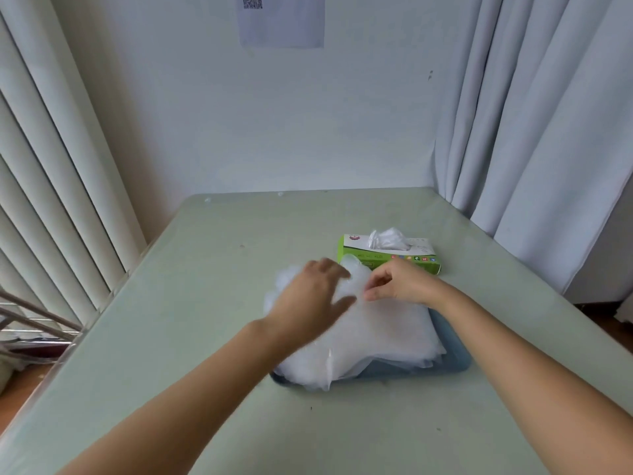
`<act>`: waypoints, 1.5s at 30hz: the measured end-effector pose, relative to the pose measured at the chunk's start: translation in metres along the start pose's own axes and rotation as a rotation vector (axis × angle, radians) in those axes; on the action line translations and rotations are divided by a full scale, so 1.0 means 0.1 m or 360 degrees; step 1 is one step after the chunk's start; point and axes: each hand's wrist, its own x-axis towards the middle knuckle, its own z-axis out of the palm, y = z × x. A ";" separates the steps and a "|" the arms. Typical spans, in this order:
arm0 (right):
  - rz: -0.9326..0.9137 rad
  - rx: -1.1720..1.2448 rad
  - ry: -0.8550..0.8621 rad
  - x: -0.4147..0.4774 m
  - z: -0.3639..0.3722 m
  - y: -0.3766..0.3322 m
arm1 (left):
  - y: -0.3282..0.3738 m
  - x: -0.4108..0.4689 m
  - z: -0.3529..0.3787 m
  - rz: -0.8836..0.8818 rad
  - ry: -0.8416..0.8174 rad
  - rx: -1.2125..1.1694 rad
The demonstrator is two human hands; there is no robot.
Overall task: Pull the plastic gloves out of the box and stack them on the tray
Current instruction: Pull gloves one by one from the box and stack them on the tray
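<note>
A green and white glove box (404,259) lies on the table beyond the tray, with a crumpled clear glove (388,238) sticking out of its top slot. A blue tray (455,358) holds a pile of clear plastic gloves (370,334) that spills over its left and far edges. My left hand (313,298) lies flat on the far left of the pile, fingers spread. My right hand (394,281) has curled fingers and pinches the top glove near the pile's far edge, just in front of the box.
The pale green table (191,320) reaches a white wall at the back. Curtains (534,132) hang at the right and vertical blinds (51,200) at the left. A metal rack (30,323) stands off the table's left edge.
</note>
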 end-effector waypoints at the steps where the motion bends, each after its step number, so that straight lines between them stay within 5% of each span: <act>1: -0.0037 -0.0021 0.0026 0.01 0.00 0.03 | 0.11 -0.08 0.05 0.0122 -0.0083 -0.0018; 6: -0.0161 0.0033 0.0068 0.00 0.02 0.08 | 0.22 -0.25 0.34 0.0359 -0.0589 -0.0036; 13: -0.0595 -0.0317 0.0830 -0.14 0.13 0.09 | 0.08 -0.28 0.43 0.0502 -0.0514 -0.0237; 16: -0.0669 -0.0446 0.0474 -0.35 0.34 0.09 | 0.06 -0.31 0.43 0.0503 -0.0536 -0.0260; 20: -0.0272 -0.0690 -0.0150 -0.49 0.48 0.24 | 0.00 -0.34 0.37 0.0402 -0.0660 -0.0247; 27: -0.0209 -0.0912 -0.0249 -0.54 0.45 0.23 | -0.10 -0.54 -0.36 0.0119 -0.0940 0.0904; 29: -0.0197 -0.0918 -0.0267 -0.55 0.43 0.21 | -0.11 -0.48 -0.34 0.0297 -0.0486 0.1064; 31: -0.0187 -0.0934 -0.0288 -0.55 0.43 0.21 | -0.04 -0.41 -0.18 0.0315 -0.0102 0.0800; 36: -0.0185 -0.1002 -0.0324 -0.56 0.43 0.17 | 0.32 -0.01 0.28 -0.0051 -0.0524 0.0171; 45: 0.0015 -0.1088 -0.0383 -0.73 0.22 0.22 | -0.12 0.01 0.70 -0.0166 -0.0707 0.0264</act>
